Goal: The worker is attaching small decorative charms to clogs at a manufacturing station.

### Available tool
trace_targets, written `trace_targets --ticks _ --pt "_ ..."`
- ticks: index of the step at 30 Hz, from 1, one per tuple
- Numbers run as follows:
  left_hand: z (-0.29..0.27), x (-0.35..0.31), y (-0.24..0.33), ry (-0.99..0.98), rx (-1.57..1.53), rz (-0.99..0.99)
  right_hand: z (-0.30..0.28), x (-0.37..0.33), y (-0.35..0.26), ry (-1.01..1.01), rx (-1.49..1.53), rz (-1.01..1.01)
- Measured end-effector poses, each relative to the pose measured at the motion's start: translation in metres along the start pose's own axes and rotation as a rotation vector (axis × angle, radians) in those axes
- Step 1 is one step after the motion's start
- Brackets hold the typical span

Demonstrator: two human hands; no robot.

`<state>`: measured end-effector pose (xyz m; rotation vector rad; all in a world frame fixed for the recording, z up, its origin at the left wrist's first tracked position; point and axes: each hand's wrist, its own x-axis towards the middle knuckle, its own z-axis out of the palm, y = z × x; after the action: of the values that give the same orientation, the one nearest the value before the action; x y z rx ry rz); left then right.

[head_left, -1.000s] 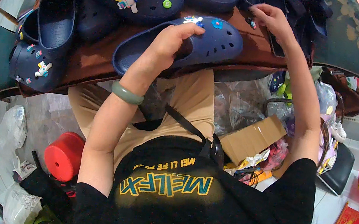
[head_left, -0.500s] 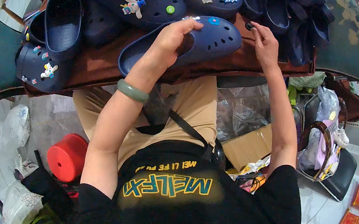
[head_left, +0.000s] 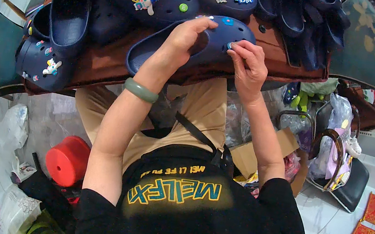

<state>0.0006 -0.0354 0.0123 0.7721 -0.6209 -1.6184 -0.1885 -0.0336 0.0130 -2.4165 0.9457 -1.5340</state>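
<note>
"While the hands work above, what do the containers below hold?"

"The open cardboard box [head_left: 243,158] shows crumpled pink wrapping [head_left: 291,164] between its flaps. A clear plastic bag [head_left: 338,104] has something lilac [head_left: 336,156] there too (inside or behind, I can't tell)."

"And the hands?"

"The right hand [head_left: 250,70] has its fingers pinched on a small blue-and-white piece [head_left: 230,46] at the blue clog's [head_left: 211,47] toe. The clog is at the worktop's [head_left: 276,60] near edge, the left hand [head_left: 182,41] on it, its fingers' closure partly hidden."

"Anything different?"

"Half a second ago the right hand was at the black disc [head_left: 262,29]; now that lies uncovered."
</note>
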Motion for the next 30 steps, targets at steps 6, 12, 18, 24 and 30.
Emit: trace_targets --ticks 6,12,18,24,30 --pt "0.007 0.0 0.004 0.003 0.026 0.005 -0.014 0.006 -0.013 -0.141 -0.336 -0.185" --pt "0.017 -0.017 0.009 -0.024 0.189 -0.013 -0.023 -0.002 -0.022 -0.279 -0.396 -0.198" --pt "0.023 -0.017 0.015 -0.074 0.632 0.015 -0.02 -0.005 -0.013 -0.296 -0.236 -0.053" --pt "0.026 -0.024 0.009 -0.128 0.625 0.199 -0.031 0.0 -0.007 -0.338 -0.172 0.012" --pt "0.023 -0.019 0.004 -0.058 0.772 0.192 -0.029 0.002 -0.005 -0.364 -0.233 -0.049"
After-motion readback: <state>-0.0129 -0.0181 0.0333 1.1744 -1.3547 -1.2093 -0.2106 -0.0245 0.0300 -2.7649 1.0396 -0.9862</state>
